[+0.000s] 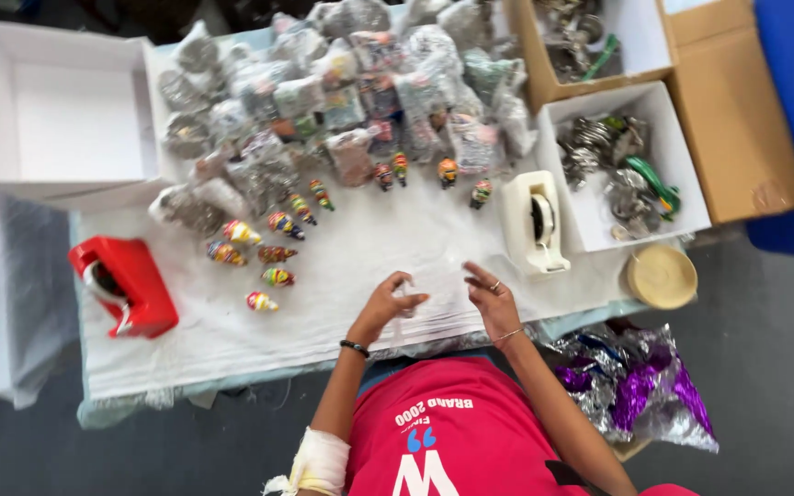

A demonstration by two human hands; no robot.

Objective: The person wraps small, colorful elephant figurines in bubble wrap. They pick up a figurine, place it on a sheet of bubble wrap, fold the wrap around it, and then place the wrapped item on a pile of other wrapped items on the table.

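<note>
**What I'm wearing**

I have on a bright pink-red shirt with white and blue print across the front. A dark beaded bracelet circles my left wrist near my left hand point(388, 303), and a white bandage wraps my left forearm at the elbow. My right hand point(493, 298) has a ring on one finger and a thin bangle at the wrist.

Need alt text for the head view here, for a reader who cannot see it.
Seen from above, a person's left hand and right hand meet over a white cloth-covered table, apparently pinching something thin and clear. Small colourful figurines, wrapped bundles, a red tape dispenser and a white tape dispenser lie around.
</note>
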